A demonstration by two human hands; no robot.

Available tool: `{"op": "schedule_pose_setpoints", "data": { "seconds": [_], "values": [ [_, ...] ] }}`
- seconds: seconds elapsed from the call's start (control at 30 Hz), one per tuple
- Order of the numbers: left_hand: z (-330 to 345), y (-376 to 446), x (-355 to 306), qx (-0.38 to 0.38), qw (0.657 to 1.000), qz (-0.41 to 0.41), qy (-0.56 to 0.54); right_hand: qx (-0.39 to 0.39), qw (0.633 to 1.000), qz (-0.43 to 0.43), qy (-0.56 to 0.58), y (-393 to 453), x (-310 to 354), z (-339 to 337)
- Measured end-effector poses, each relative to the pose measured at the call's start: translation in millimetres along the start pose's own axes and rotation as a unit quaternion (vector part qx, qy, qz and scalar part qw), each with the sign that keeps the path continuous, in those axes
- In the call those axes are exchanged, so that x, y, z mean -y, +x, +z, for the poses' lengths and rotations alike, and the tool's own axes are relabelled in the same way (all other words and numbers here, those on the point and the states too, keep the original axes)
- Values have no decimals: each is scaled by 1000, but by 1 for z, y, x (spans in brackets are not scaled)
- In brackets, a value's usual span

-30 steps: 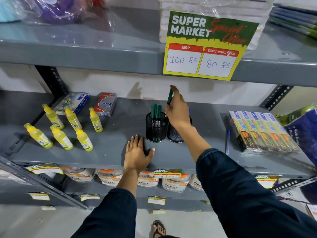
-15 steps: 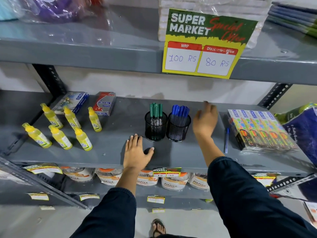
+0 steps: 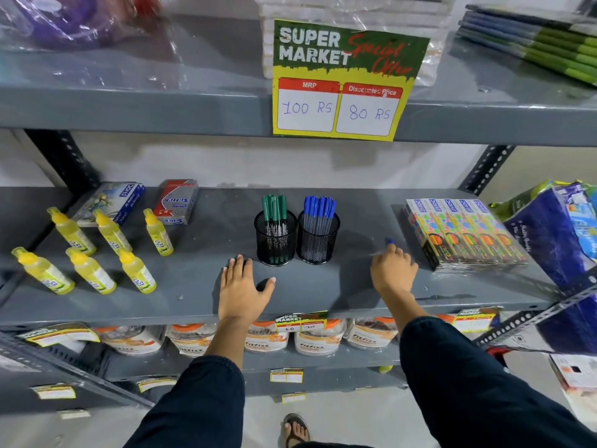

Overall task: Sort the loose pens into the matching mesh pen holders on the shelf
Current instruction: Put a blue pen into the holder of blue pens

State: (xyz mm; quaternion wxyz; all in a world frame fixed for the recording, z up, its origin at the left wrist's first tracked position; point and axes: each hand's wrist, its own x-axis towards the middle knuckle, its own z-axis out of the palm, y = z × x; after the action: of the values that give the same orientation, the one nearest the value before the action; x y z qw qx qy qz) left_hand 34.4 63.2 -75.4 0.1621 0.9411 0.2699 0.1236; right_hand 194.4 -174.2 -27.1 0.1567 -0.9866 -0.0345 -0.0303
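The grey metal shelf (image 3: 200,286) spans the view at mid height, with a second shelf above carrying a price sign (image 3: 342,82) marked 100 RS and 80 RS. At the right end of the middle shelf lies a wrapped block of colour boxes (image 3: 465,234). At the left stand six yellow bottles (image 3: 93,250) in two rows, with two flat cartons (image 3: 142,202) behind them at the far edge.

Near the centre, two black mesh holders stand just beside each other. The left holder (image 3: 275,240) contains green pens (image 3: 274,206); the right holder (image 3: 318,240) contains blue pens (image 3: 319,208). All stand upright or slightly tilted.

The left hand (image 3: 240,292) lies flat on the shelf, fingers spread, holding nothing, near the front of the left holder. The right hand (image 3: 392,270) is down on the shelf between the right holder and the colour boxes, fingers curled over a loose blue pen (image 3: 390,241); only the pen's blue tip shows past the fingertips. Whether the pen is lifted off the shelf cannot be told.
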Motion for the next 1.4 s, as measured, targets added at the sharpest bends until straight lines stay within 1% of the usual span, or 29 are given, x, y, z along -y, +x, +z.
{"op": "schedule_pose_setpoints", "data": {
  "seconds": [0.07,0.13,0.23,0.33,0.43,0.5,0.53,0.6,0.63,0.7,0.73,0.8,0.83,0.9,1.03,1.17,1.23,1.3,1.4],
  "values": [
    [-1,-1,0,-1,1000,0,-4,1,999,-13,37,-3,1,1],
    [-1,0,0,-2,1000,-1,-6,2,997,-9,71,-4,2,1],
    [-1,0,-1,-2,1000,-2,-8,-8,997,-3,72,-2,3,1],
    [0,0,0,-1,1000,-2,-5,37,998,4,49,6,3,0],
    [0,1,0,0,1000,-2,-2,75,996,-13,43,17,5,-6],
    [0,1,0,0,1000,-4,-2,60,996,-12,66,22,14,-16],
    [0,1,0,-1,1000,-4,-3,39,994,-5,100,24,21,-22],
    [0,0,1,-3,1000,-4,-4,-9,979,12,203,29,41,-37],
    [1,0,1,-2,1000,-4,-5,-40,967,3,252,32,51,-45],
    [1,0,0,-3,1000,-4,-4,-104,937,-56,329,37,73,-63],
    [1,1,0,-4,1000,-5,-3,-123,918,-90,365,38,84,-70],
    [2,1,1,-4,1000,-6,-2,-128,885,-140,426,36,102,-79],
    [2,2,1,-5,1000,-7,-1,-120,878,-158,435,34,109,-80],
    [2,3,1,-5,1000,-9,0,-96,886,-184,416,30,119,-75],
    [2,2,2,-6,1000,-8,-5,-41,918,-221,327,24,124,-52],
    [4,2,2,-8,1000,-9,-12,-21,943,-251,219,22,119,-32],
    [4,3,2,-10,1000,-9,-11,-12,951,-251,178,22,117,-28],
    [4,3,2,-10,1000,-9,-13,-17,954,-242,174,21,115,-27],
    [5,2,2,-9,1000,-9,-20,-70,945,-225,226,19,110,-28]
  ]
}}
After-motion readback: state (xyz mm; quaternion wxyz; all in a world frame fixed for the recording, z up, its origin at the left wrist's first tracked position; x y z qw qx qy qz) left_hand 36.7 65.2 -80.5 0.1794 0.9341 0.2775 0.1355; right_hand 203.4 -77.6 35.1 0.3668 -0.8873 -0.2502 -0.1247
